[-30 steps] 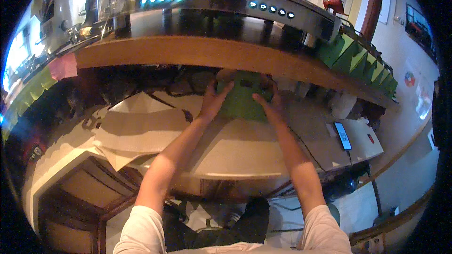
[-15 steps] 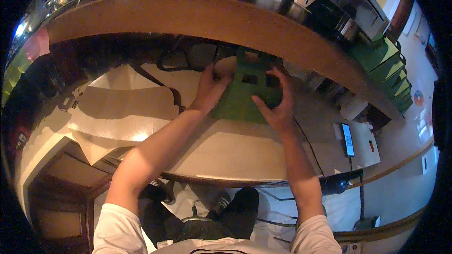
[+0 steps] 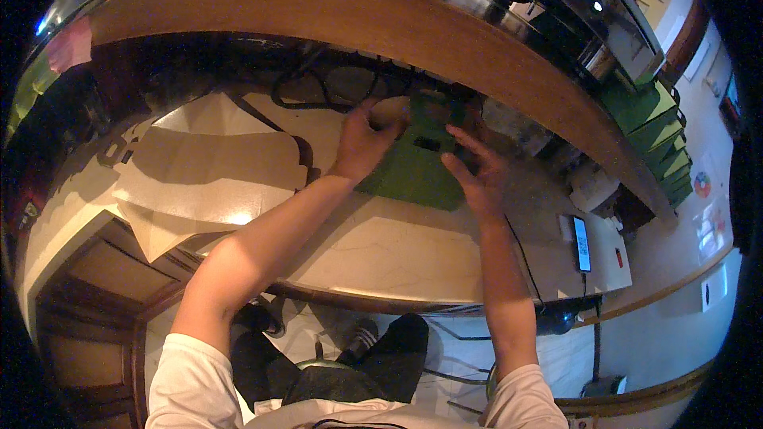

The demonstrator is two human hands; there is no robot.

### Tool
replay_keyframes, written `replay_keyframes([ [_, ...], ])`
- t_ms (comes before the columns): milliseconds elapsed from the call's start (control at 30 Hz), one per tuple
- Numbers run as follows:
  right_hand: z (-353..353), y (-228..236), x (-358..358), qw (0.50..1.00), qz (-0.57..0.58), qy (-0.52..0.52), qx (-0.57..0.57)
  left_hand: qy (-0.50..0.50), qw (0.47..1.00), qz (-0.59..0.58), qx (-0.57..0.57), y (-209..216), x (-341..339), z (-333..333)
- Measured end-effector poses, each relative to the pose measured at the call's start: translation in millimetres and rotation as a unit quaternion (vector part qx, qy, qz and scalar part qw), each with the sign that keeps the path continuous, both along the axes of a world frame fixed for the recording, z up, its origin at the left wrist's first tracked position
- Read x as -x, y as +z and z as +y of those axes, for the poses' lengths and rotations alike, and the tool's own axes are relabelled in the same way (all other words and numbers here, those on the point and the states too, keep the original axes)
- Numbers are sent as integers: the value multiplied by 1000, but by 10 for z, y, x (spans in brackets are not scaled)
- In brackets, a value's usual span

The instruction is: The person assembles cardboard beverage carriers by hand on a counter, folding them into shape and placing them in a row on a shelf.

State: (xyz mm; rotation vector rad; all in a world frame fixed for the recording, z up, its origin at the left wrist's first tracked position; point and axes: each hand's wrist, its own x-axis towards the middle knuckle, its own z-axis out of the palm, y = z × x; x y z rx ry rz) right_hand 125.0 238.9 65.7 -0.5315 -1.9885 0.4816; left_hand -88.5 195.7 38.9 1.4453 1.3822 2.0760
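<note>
A green cut-out piece [image 3: 417,179], like a flat box or bag of card with a dark slot, lies on the worktop under the shelf. At its left side, the fingers of my left hand [image 3: 362,143] curl round a pale, rounded thing [image 3: 389,112], whose kind is too dim to make out. My right hand [image 3: 481,175] is by the green piece's right edge, its fingers apart and bent. Whether those fingertips touch the card cannot be told. Shadow hides the far end of the green piece.
A creased cream sheet [image 3: 214,167] covers the worktop at left, with a dark strap beside it. Black cables [image 3: 306,91] run under the wooden shelf edge [image 3: 318,12]. At right lie a lit phone [image 3: 582,244] and its cord. Several folded green pieces [image 3: 656,127] stand upper right.
The green piece has turned slightly and shifted a little right. My right hand's fingers have drawn back from over its cut-outs toward its right edge. My left hand stays by the pale thing.
</note>
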Motion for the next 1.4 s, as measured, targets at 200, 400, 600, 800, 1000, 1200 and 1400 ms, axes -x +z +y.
replay_keyframes([
  [200,48,-109,-23,995,38,4,90,-46,999,-25,-7,37,29,14],
  [400,-9,-73,97,989,51,-23,138,-66,997,-14,28,51,79,-21],
  [600,217,-252,-31,993,15,-74,95,-71,996,-39,36,16,53,20],
  [800,309,-334,-13,992,24,-111,60,-74,996,-38,43,43,24,-17],
  [1000,129,-227,208,987,86,-57,125,-75,993,-53,77,-4,115,-10],
  [1200,212,-248,111,980,70,-93,164,-146,983,-85,67,-203,88,308],
  [1400,291,-350,104,975,116,-98,160,-137,984,-56,97,-94,72,207],
])
